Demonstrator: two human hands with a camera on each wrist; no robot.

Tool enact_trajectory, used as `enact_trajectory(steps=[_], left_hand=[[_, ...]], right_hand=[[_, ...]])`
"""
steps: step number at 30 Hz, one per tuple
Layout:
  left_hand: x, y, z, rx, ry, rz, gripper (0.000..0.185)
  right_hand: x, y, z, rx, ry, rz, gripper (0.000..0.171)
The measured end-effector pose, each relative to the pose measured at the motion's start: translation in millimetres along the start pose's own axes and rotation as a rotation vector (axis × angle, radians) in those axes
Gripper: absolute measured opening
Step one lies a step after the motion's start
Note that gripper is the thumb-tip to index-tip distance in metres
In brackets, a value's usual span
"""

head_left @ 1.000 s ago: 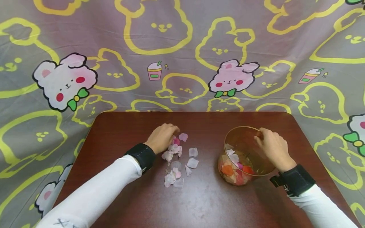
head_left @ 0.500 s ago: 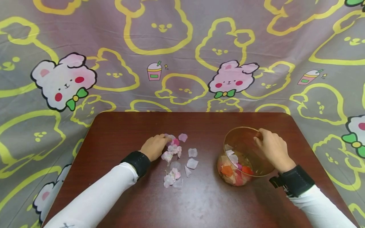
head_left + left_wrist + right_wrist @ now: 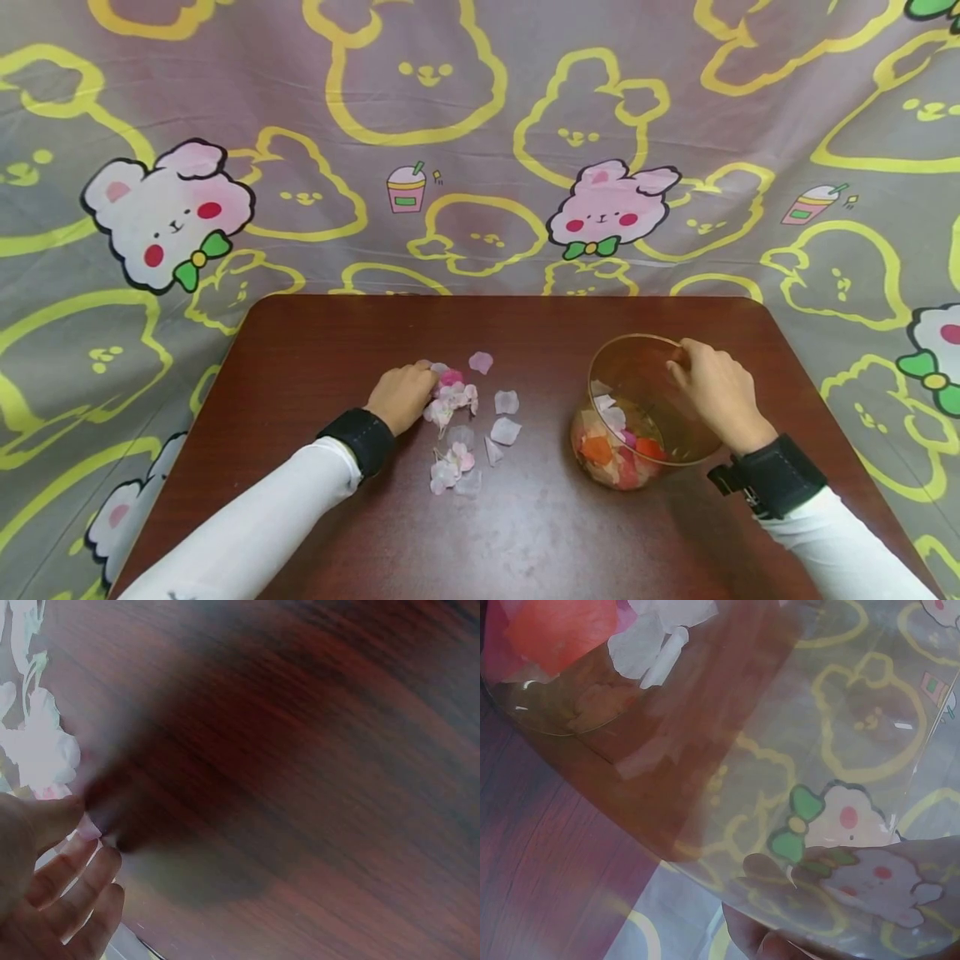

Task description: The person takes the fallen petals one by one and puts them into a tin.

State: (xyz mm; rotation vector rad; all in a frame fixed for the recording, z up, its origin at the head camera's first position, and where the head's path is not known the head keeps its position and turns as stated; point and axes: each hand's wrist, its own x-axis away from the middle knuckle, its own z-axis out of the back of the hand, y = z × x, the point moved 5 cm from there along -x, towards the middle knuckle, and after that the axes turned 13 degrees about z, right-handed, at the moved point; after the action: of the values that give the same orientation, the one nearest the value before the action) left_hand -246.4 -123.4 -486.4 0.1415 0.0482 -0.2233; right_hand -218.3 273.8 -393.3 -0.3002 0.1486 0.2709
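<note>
Blossom clusters of pale pink and white are spread in two groups, one farther and one nearer, on the brown wood-grain desk, left of its middle. Beside the far group, a small pale pink petal is pinched between thumb and fingertip of the left hand; a bright magenta petal is seen close to those fingers. Loose translucent white petals are scattered to the right, with one lilac petal at the far side. By these pieces the left hand is separated from the tall amber-tinted transparent container, which is stood on the right; its right rim is gripped by the right hand. Orange, pink and white pieces are gathered at its bottom. Both hands are held well apart. Beyond the desk, grey cloth printed with yellow animal outlines is hung.
</note>
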Motion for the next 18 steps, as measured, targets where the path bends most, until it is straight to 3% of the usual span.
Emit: enact_trajectory(steps=[8,18], left_hand=[[-3.5,-6.6,5.2,0.014,0.003,0.032,0.009],[-13.9,-4.4,36.6,0.155,0.043,0.086,0.011]], right_hand=[[0,0,1,-0.006,-0.001,-0.007,0.015],[0,-1,3,-0.005,0.002,-0.003,0.014]])
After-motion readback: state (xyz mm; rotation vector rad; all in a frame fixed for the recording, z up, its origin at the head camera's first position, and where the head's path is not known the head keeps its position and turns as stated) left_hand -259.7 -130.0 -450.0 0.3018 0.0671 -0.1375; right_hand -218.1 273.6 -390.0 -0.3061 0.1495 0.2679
